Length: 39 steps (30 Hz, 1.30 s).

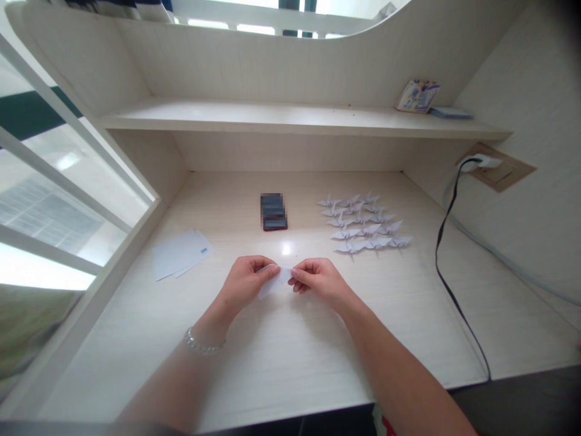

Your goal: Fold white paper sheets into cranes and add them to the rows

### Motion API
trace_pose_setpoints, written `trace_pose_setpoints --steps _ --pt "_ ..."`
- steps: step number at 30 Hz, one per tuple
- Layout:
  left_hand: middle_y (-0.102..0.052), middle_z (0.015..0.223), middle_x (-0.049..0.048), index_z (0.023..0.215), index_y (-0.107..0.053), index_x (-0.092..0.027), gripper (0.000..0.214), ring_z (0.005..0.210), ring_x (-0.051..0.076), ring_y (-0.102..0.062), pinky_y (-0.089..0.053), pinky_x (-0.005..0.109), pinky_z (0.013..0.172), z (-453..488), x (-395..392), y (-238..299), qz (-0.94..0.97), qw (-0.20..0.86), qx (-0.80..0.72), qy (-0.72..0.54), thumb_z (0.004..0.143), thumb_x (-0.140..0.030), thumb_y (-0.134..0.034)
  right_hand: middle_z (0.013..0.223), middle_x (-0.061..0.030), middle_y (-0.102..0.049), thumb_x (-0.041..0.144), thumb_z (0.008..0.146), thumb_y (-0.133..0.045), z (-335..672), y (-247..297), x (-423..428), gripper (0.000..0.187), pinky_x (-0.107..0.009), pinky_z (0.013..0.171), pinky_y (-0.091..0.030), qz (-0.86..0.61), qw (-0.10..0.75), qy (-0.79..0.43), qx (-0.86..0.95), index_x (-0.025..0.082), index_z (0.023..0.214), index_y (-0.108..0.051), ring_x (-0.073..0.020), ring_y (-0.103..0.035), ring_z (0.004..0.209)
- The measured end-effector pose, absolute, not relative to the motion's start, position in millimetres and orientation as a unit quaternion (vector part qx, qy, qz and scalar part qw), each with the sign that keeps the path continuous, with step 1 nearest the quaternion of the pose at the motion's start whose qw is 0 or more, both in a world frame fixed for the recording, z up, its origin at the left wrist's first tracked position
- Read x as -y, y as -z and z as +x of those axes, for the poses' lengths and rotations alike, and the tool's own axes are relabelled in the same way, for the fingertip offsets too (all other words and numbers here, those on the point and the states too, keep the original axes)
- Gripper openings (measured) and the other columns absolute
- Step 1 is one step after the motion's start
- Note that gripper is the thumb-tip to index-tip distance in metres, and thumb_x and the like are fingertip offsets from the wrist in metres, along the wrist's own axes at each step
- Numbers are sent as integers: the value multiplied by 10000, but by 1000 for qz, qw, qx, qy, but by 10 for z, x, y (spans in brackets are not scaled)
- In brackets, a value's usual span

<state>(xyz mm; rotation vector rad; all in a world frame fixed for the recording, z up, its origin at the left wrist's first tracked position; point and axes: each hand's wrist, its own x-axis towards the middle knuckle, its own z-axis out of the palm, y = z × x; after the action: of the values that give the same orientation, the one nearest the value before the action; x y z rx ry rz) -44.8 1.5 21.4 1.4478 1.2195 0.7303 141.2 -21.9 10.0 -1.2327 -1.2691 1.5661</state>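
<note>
Pt. of the paper piece [271,286] is hidden by fingers [272,271] of L hand [247,275] & R hand [321,280]. Dark device [273,212] is pixelated. Blue mark [204,250] on loose sheets [177,254] can't be read, too sm.; box [417,97] print ditto. Forearms [399,357] are cut off by btm edge, grey cable [508,263] by R edge.

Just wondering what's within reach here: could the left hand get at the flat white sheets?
Probably yes: nothing stands on the desk between the left hand and the white sheets. It is pinching a small piece of paper, though, so it would likely have to let go first.
</note>
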Motion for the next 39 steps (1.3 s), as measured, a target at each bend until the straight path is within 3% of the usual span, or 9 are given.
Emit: trace_pose_setpoints --steps 7,23,39 --pt "-626 639 35 699 -668 -136 292 568 137 -516 -363 230 507 -433 -4 -218 625 499 -512 -313 707 -416 -583 654 -51 -655 446 683 -664 1342 -79 227 334 -265 597 -515 -475 405 -617 479 125 773 -665 -132 -618 601" --pt "-626 640 39 721 -664 -128 290 558 134 -517 -371 225 497 -412 -9 -225 600 543 -499 -309 693 -411 -605 590 -40 -649 417 606 -727 1324 -74 232 336 -270 580 -522 -472 433 -628 443 112 743 -695 -126 -611 552" --pt "-646 683 42 748 -656 -139 269 602 150 -551 -396 236 529 -411 26 -235 626 516 -505 -294 654 -391 -659 586 -40 -644 376 642 -720 1333 -72 240 290 -256 575 -526 -478 425 -632 438 112 756 -694 -125 -615 558"
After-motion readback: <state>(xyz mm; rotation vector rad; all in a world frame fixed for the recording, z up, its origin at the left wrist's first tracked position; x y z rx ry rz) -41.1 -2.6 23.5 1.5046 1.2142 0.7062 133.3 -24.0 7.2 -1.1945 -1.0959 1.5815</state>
